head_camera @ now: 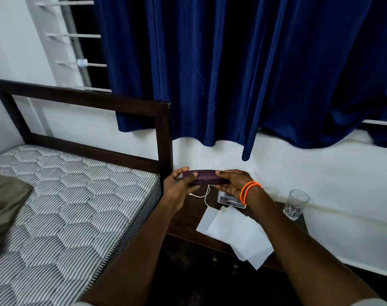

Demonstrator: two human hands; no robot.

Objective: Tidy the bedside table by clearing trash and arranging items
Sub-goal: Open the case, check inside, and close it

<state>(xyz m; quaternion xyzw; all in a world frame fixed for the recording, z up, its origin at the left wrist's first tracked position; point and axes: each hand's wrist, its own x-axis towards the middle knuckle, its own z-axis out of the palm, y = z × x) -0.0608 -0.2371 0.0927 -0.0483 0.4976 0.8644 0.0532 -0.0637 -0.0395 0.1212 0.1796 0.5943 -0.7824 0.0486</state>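
The dark purple case [201, 177] is in the lower middle of the frame, held above the back part of the bedside table [183, 224], close to the white wall. Both hands hold it by its ends: the left hand [177, 188] has its fingers curled over the left end with the thumb on the front face, and the right hand [231, 184] wraps its fingers around the right end. The case is about level, with its long side across the picture. Whether it touches the table I cannot tell — the hands hide its underside.

Just below the case a thin white cable [206, 196] lies in a loop on the dark wood, and beside it, under the right wrist, is a small white box [229, 200] with printing. Nearer the lower edge, white paper sheets [236, 233] lie spread out and hang a little over the front edge of the table. A drinking glass [296, 205] stands at the right end, well apart from the hands.

To do this step well, I think the case should go down flat against the wall side, parallel to the table edge — and not on top of the cable, which could make it rock. Keeping both ends supported until it sits steady seems wise. The right forearm is near the papers, so it should lift away carefully so that it does not sweep them off.
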